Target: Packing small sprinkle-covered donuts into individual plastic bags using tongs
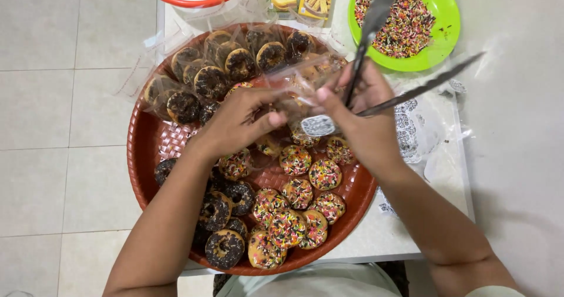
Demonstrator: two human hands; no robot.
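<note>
Both hands meet over the middle of the round red tray (144, 156), pinched on a clear plastic bag (296, 79). The left hand (238, 121) grips its near edge; the right hand (358, 118) clamps the other side and also holds dark tongs (376, 15) that point toward one o'clock. Sprinkled doughnuts (296, 159) lie at six o'clock below the grip, bagged chocolate ones (211, 79) at ten, a green plate of sprinkles (443, 15) at one.

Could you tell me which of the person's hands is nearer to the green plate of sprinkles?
The right hand, holding tongs, is nearer: it sits just below the green plate. The left hand is farther left, over the round red tray.
</note>
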